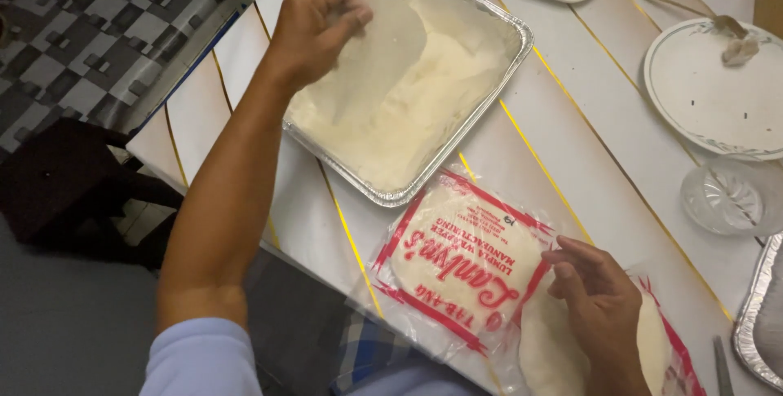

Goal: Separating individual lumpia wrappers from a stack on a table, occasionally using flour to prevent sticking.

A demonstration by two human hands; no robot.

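I am pinching one wrapper (371, 57) in my left hand (314, 29) over the foil tray (510, 78); my right hand (599, 302), open, is resting on the stack (555, 347) beside the tray, many remaining.

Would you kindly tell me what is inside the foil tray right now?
The foil tray holds pale, thin round wrappers spread across its base. The left hand holds one wrapper over them. What lies beneath the wrappers is covered.

Silver foil tray (514, 33) upper centre holds pale cream sheets; the clear bag (457, 261) below has red print; white table (571, 159) with yellow lines.
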